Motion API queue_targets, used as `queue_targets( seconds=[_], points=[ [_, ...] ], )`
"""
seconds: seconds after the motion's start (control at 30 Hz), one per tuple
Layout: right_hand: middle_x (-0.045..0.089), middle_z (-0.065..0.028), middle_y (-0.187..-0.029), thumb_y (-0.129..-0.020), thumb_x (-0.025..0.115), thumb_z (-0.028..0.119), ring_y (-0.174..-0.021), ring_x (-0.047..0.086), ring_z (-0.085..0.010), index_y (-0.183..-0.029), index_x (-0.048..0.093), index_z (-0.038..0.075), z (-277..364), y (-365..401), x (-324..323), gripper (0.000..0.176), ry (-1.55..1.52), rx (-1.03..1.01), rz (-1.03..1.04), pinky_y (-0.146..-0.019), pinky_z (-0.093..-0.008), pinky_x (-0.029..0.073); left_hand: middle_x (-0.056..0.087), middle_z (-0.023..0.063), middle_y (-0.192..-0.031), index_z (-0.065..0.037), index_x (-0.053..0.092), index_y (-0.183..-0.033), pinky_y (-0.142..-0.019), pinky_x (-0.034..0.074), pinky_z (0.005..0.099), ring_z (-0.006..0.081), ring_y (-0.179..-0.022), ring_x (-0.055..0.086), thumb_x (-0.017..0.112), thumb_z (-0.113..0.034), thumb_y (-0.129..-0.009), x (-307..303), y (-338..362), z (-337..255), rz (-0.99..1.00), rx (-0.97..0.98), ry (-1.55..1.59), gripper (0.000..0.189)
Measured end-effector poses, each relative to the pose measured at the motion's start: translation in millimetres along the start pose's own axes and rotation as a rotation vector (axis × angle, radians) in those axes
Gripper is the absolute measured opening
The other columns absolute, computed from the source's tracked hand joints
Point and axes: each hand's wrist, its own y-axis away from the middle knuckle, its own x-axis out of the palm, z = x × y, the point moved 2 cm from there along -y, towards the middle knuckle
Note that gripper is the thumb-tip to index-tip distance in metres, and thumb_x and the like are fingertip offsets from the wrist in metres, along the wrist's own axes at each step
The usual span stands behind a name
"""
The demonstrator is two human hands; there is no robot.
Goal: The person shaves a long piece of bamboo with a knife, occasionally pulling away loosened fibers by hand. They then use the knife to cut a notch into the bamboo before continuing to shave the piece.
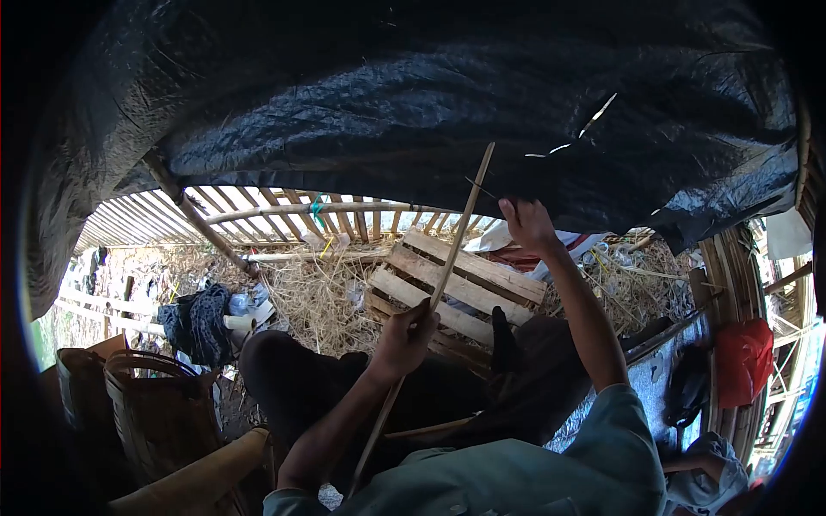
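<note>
A long, thin bamboo strip [458,242] runs slantwise from beside my body up in front of the black sheet. My left hand [403,341] is closed round its middle, above my lap. To the right of the strip's upper part, my right hand [527,225] is raised with its fingers bent together. A thin dark piece [479,187] stretches from near those fingers across the strip; whether it is a blade or a sliver is too small to tell. My right hand does not touch the strip.
A wooden slatted pallet [456,284] lies on straw [318,297] ahead. Black plastic sheeting [361,120] hangs above. Woven baskets [159,413] and a bamboo pole [202,477] are at the lower left. A red bag [743,363] hangs at the right.
</note>
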Motion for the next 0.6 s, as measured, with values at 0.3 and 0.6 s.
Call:
queue_targets(
  seconds=[0.3,0.6],
  points=[
    [0.058,-0.0122,-0.059,-0.087,0.059,0.031,-0.053,0.061,-0.0308,-0.079,0.058,0.006,126,74,18,0.026,-0.214,-0.420,0.277,-0.053,-0.0425,0.048,0.061,0.0083,-0.076,-0.001,0.060,-0.100,-0.050,0.046,0.0278,0.0121,-0.059,0.058,0.061,-0.012,-0.091,-10,1,16,-0.006,-0.082,0.200,0.015],
    [0.059,-0.0158,-0.058,-0.092,0.052,0.034,-0.052,0.062,-0.0322,-0.082,0.061,0.004,128,85,21,0.033,-0.219,-0.342,0.362,-0.050,-0.0426,0.049,0.057,0.0057,-0.066,-0.002,0.061,-0.098,-0.050,0.042,0.0275,0.0085,-0.057,0.053,0.057,-0.015,-0.093,-6,0,-2,0.016,0.070,0.062,0.015]
  ],
)
